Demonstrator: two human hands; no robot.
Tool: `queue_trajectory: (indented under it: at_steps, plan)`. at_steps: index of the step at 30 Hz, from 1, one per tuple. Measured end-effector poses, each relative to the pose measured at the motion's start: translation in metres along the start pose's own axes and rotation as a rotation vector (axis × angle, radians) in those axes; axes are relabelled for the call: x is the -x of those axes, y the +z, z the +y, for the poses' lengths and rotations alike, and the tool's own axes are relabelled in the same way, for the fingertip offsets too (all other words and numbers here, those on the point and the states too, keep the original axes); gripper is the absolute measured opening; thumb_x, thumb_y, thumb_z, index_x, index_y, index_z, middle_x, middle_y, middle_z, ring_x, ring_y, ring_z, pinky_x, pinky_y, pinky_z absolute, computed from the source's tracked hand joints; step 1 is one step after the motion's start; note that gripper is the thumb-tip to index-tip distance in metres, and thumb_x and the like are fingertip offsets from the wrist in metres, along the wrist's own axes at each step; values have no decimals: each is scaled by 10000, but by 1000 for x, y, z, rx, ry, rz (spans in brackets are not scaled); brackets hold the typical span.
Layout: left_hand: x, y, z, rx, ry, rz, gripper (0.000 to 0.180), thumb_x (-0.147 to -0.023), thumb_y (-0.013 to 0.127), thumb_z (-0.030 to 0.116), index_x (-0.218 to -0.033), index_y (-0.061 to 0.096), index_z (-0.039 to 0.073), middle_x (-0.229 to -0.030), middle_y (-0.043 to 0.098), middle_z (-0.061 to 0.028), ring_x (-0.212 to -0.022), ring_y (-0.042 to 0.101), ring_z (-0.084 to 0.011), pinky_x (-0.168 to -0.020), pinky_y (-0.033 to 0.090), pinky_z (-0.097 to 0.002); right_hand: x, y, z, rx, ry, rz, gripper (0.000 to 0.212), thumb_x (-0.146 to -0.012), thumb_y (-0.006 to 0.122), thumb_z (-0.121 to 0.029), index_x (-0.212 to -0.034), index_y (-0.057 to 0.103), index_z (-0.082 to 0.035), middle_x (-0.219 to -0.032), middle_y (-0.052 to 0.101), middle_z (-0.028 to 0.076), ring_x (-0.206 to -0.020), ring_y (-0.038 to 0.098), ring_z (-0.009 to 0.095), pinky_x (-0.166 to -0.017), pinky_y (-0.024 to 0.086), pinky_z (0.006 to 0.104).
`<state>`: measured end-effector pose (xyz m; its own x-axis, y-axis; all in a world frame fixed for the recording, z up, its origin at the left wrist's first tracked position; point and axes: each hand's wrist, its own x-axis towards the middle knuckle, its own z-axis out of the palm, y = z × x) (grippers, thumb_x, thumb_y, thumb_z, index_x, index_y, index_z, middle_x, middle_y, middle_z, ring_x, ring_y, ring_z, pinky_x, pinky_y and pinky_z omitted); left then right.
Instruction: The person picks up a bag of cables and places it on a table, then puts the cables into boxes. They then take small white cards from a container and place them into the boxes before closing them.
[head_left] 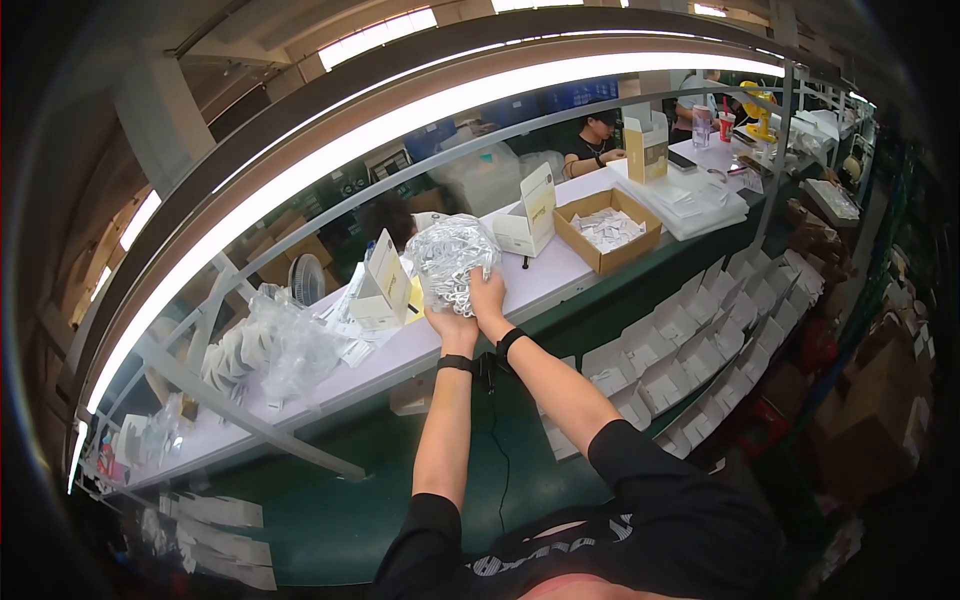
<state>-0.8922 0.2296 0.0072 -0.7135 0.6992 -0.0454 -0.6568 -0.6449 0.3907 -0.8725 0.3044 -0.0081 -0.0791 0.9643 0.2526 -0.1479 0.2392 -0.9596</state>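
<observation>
Silvery, ring-like pieces show through the clear plastic bag (450, 255) that I watch over the head camera, just off the picture's centre toward eleven o'clock. Both bare hands are closed around it: the left hand (453, 328) supports it from six o'clock, and the right hand (488, 293) grips its side from between four and five, thumb pressed to the plastic. I can't tell whether the bag touches the pale workbench (545, 278) beyond it. Taking the bag as my dial, one white open carton (374, 310) stands at eight o'clock, and another open carton (520, 232) sits just beside the bag at two. Farther out at three I see a brown cardboard box (628, 258) with small white packets inside. Crumpled clear plastic (295, 345) lies at eight, past the nearer carton, with a round fan (306, 277) at nine. Rows of white boxes (650, 350) stretch out at four, and a co-worker (590, 148) sits toward two.
</observation>
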Motion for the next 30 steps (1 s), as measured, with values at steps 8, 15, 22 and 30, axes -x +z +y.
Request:
queue_trajectory:
  at_steps: [8, 15, 22, 30]
  plan:
    - [42, -10, 2, 185, -81, 279, 645, -1037, 326, 488, -1501, 428, 52, -1536, 451, -178, -1432, 443, -343, -1186, 380, -549, 29, -32, -9, -620, 408, -85, 226, -893, 622, -221, -794, 637, -17, -756, 626, 75, -693, 617, 200, -631, 502, 360]
    - [58, -27, -3, 88, -99, 197, 577, -1039, 419, 317, -1487, 361, -42, -1447, 484, -199, -1423, 433, -329, -1195, 397, -509, 40, -50, -23, -860, 462, -106, 172, -884, 630, -198, -797, 593, -55, -742, 568, 33, -629, 568, 169, -594, 491, 334]
    - [40, -56, -1, -27, -379, 157, 476, -1091, 371, 200, -1462, 351, -96, -1498, 448, -230, -1438, 437, -352, -1191, 425, -486, 51, -86, -24, -1032, 620, -188, 179, -906, 630, -235, -819, 584, -85, -724, 536, 22, -615, 551, 169, -539, 452, 318]
    - [37, -77, -14, -193, -425, 85, 502, -1138, 406, 313, -1474, 386, -60, -1498, 512, -228, -1376, 545, -381, -1183, 453, -516, 127, -208, -39, -1128, 740, -326, 182, -955, 588, -241, -830, 548, -114, -758, 504, 14, -590, 513, 170, -452, 347, 340]
